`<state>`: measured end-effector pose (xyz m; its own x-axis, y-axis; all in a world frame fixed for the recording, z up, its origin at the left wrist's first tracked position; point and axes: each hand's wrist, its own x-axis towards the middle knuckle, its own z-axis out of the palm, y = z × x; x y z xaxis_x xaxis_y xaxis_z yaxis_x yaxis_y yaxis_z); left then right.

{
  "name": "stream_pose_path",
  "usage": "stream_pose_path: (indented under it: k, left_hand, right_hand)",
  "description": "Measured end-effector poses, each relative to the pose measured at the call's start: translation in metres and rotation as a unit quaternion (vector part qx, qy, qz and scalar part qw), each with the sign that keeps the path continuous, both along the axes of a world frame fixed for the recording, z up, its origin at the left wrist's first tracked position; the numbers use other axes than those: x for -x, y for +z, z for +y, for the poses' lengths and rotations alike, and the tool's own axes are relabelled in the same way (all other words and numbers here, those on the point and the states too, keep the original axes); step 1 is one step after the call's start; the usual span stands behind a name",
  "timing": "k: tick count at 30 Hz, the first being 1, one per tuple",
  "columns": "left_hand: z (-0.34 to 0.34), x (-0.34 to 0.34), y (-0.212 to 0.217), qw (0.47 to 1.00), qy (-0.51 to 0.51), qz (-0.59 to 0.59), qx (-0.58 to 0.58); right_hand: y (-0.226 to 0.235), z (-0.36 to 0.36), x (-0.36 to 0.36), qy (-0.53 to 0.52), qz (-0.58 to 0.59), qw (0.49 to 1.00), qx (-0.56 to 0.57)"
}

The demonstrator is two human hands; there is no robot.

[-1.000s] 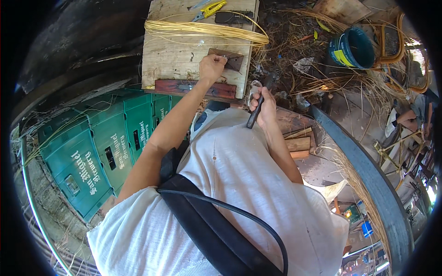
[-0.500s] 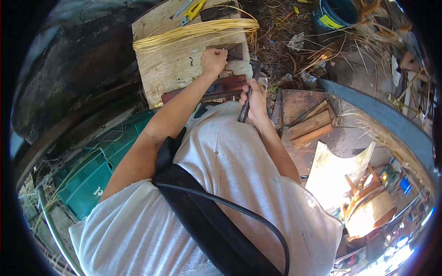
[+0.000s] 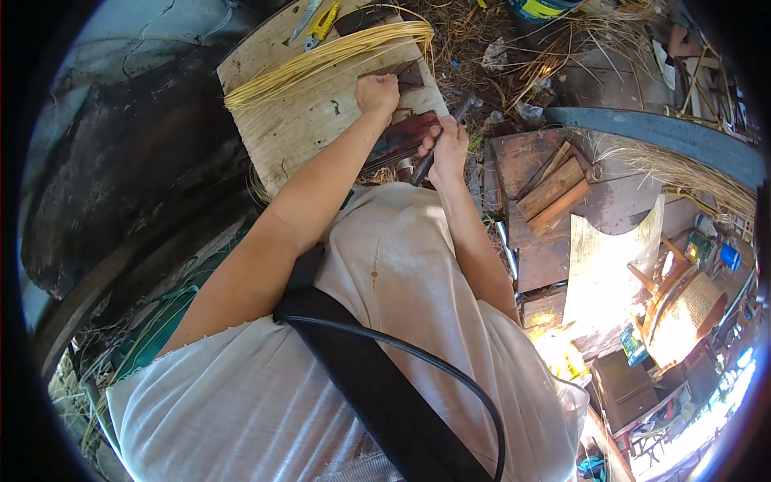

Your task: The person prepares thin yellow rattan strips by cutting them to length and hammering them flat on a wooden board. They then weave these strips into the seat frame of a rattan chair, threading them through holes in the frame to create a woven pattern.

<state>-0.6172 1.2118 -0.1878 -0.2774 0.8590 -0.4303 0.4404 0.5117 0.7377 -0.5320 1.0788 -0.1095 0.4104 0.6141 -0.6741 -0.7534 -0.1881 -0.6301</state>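
Note:
My left hand (image 3: 377, 95) is closed in a pinch over the right part of a pale wooden board (image 3: 301, 124), beside a dark flat block (image 3: 409, 75). Whatever its fingers hold is too small or hidden to make out. Wrapped round a dark bar-like tool (image 3: 422, 170), my right hand (image 3: 450, 150) is at the board's right near corner. The tool slants, one end beyond the fist and the other toward my lap. A reddish-brown wooden piece (image 3: 409, 132) lies along the near edge between my hands. Across the board stretches a bundle of thin yellow strands (image 3: 337, 58).
Yellow-handled snips (image 3: 323, 26) lie at the board's far end. Dry strands litter the ground to the right, near a bucket (image 3: 540, 8). Wood pieces (image 3: 554, 193) rest on planks at right, and a woven basket (image 3: 683, 317) stands in sunlight. A grey beam (image 3: 658, 132) curves past.
The view has shifted, so the board sits higher and more tilted. The tool in my right hand slants more and its near end is farther from my lap. My left hand keeps its pinch.

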Motion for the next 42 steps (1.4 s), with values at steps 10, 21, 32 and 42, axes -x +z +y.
stream_pose_path:
  k: [10, 21, 32, 42]
  left_hand:
    - [-0.004, -0.004, 0.011, 1.000, 0.001, 0.012, 0.008]
    - [-0.004, -0.004, 0.003, 1.000, 0.015, 0.008, 0.002]
    - [-0.004, -0.004, -0.005, 0.999, 0.016, 0.006, -0.043]
    - [-0.007, -0.007, -0.001, 0.999, 0.022, 0.012, -0.038]
  right_hand:
    - [0.000, 0.001, -0.002, 0.018, -0.053, 0.998, 0.012]
    - [-0.007, 0.005, -0.006, 0.030, -0.007, 0.999, 0.020]
    - [-0.003, 0.004, -0.015, 0.075, 0.005, 0.996, 0.038]
    - [0.009, 0.064, -0.106, 0.352, -0.222, 0.907, 0.059]
